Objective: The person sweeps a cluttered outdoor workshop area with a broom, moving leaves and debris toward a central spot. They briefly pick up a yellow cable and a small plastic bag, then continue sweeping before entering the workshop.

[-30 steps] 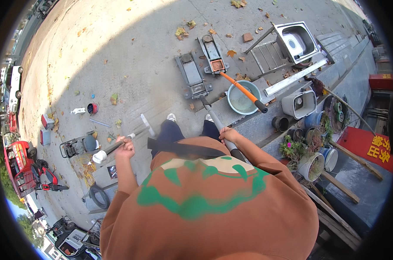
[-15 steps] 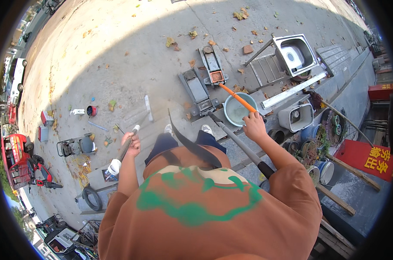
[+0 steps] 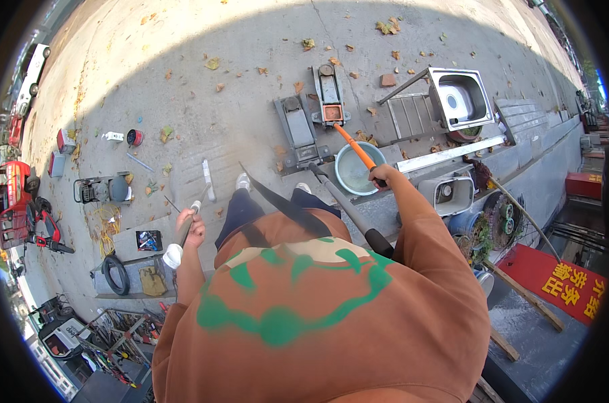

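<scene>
My right hand is closed around the black end of an orange jack handle. The handle runs up to a grey floor jack with an orange-red socket. Beside it lies a second grey floor jack, whose grey handle with a black grip slants back under my right arm. In my left hand is a short greyish rod with a white cup-shaped end; its lower part points toward me. A light blue basin of water sits below the orange handle.
A steel sink on a metal frame stands at the right, near a white bar and a grey tub. At left are a small machine, a black tire and a black box of small items. Dry leaves dot the concrete.
The orange handle has swung slightly toward me with my right hand on it. My left hand has lowered, and the rod's white end has tipped nearer my body. The view has shifted a little.
</scene>
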Demonstrator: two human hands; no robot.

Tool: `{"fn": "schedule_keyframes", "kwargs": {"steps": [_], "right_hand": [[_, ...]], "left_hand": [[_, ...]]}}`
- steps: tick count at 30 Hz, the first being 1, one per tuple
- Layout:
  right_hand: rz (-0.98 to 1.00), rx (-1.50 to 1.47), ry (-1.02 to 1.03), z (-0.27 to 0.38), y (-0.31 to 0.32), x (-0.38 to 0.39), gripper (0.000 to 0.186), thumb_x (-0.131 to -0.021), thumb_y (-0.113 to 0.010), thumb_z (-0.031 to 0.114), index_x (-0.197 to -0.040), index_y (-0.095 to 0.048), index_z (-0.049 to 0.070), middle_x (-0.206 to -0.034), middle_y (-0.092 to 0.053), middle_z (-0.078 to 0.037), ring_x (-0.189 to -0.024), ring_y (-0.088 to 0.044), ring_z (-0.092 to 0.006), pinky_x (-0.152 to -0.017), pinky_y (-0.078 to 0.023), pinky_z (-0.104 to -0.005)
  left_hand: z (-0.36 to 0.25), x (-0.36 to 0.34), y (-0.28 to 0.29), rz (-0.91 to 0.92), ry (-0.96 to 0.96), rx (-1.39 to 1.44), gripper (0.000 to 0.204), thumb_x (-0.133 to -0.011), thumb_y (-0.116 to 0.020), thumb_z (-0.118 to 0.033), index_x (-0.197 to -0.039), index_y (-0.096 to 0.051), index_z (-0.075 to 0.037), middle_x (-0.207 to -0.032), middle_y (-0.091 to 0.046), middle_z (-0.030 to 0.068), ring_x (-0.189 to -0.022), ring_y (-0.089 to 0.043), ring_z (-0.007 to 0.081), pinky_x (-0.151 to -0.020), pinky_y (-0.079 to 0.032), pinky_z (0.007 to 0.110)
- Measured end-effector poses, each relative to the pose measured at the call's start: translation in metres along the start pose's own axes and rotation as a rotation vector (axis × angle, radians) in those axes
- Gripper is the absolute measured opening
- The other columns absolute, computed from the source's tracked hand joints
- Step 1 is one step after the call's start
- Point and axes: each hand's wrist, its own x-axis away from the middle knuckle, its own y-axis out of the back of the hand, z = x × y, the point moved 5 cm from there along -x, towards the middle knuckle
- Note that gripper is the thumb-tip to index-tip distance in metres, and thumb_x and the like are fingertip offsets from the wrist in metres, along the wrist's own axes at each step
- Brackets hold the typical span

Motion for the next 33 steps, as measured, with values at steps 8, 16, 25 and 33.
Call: {"fn": "schedule_keyframes", "kwargs": {"steps": [8,16,25,33], "right_hand": [[-0.021,0.008,-0.023,-0.054,0.006,0.025,0.010,-0.074,-0.063,-0.001,-0.077,-0.053,0.003,-0.055,-0.049,-0.003,-0.044,-0.050,-0.0126,-0.038,-0.044,-0.0269],[0.010,0.208,-0.004,-0.099,0.067,0.053,0.010,-0.073,-0.064,0.003,-0.080,-0.056,0.003,-0.059,-0.051,-0.004,-0.047,-0.051,-0.0142,-0.037,-0.042,-0.0297],[-0.031,0.524,0.177,-0.086,0.058,0.070,0.021,-0.080,-0.059,0.018,-0.090,-0.059,0.000,-0.071,-0.059,-0.011,-0.054,-0.056,-0.0223,-0.046,-0.048,-0.0333],[-0.239,0.584,0.749,0.096,-0.050,0.159,0.039,-0.082,-0.058,0.026,-0.110,-0.059,-0.002,-0.089,-0.065,-0.016,-0.082,-0.063,-0.0251,-0.075,-0.050,-0.0344]], "left_hand": [[-0.008,0.011,0.010,-0.117,-0.022,0.226,0.027,-0.070,-0.061,-0.012,-0.053,-0.040,-0.010,-0.060,-0.053,0.0038,-0.037,-0.026,0.0076,-0.035,-0.014,0.022],[-0.003,-0.014,-0.021,-0.113,0.041,0.204,0.027,-0.070,-0.061,-0.012,-0.054,-0.040,-0.010,-0.058,-0.052,0.0035,-0.038,-0.025,0.0076,-0.035,-0.013,0.022],[0.011,-0.054,-0.091,0.000,0.073,-0.077,0.012,-0.075,-0.059,-0.015,-0.076,-0.049,-0.008,-0.057,-0.049,-0.0001,-0.037,-0.028,0.0064,-0.034,-0.017,0.021],[-0.003,-0.120,-0.163,0.134,-0.043,-0.414,0.017,-0.077,-0.061,-0.018,-0.086,-0.050,-0.010,-0.060,-0.049,0.0029,-0.040,-0.043,0.0100,-0.032,-0.031,0.025]]}}
